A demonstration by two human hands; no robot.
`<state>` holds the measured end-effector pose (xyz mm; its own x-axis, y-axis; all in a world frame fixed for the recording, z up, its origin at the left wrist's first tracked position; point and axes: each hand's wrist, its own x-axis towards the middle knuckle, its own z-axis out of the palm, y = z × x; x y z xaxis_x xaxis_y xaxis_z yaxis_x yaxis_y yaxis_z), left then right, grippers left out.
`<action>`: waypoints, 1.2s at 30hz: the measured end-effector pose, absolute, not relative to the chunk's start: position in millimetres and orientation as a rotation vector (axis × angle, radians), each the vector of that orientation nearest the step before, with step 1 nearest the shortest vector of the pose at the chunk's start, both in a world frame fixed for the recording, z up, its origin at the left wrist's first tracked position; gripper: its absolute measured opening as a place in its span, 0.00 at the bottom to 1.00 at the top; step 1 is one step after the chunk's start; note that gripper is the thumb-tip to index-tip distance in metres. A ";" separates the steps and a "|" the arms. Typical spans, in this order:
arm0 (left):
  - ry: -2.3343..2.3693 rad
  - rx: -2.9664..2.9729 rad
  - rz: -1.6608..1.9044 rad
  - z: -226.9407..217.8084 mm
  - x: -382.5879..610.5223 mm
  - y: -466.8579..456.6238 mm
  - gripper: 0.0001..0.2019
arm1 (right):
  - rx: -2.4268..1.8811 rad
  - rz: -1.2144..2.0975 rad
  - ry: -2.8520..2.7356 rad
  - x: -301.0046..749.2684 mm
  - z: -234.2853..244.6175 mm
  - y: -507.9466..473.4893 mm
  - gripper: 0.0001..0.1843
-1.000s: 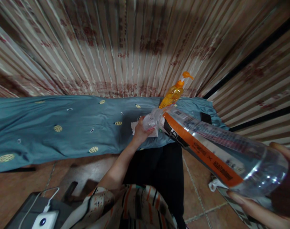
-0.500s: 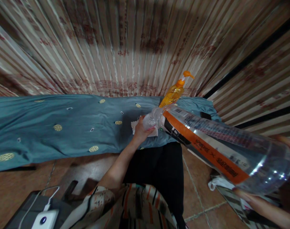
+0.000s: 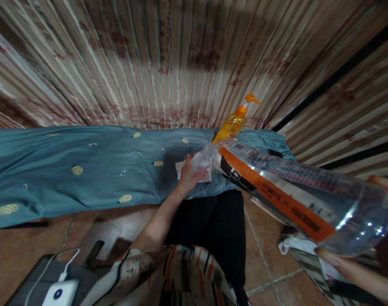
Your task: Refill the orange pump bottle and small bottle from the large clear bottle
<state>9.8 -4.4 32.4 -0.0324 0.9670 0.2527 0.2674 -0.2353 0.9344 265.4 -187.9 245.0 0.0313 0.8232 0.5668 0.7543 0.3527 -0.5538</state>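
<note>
A big clear plastic bottle [image 3: 304, 203] with an orange and white label lies tilted across the right side, its neck pointing left and lower than its base. My right hand [image 3: 350, 272], partly cut off by the frame edge, grips it near the base. Closed round a small clear container [image 3: 200, 161] is my left hand [image 3: 188, 176]. The container meets the bottle's mouth; whether liquid passes between them I cannot tell. Under the left hand lies a white paper [image 3: 180, 166] with a zigzag edge. Just behind the bottle's neck stands an orange pump bottle [image 3: 231, 126].
A teal cloth [image 3: 104, 157] with pineapple prints covers the long surface before me. A black object [image 3: 275, 154] lies at its right end. Patterned curtains [image 3: 149, 63] hang behind. At lower left, a white power bank [image 3: 61, 293] with a cable rests on a dark seat.
The large bottle has turned slightly in my right hand and its base has risen a little. My left hand and the small container stay in place.
</note>
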 end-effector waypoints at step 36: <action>1.332 1.545 1.280 34.4 8.7 -5.7 0.33 | -1.375 0.195 -1.889 275.8 248.1 -185.7 0.54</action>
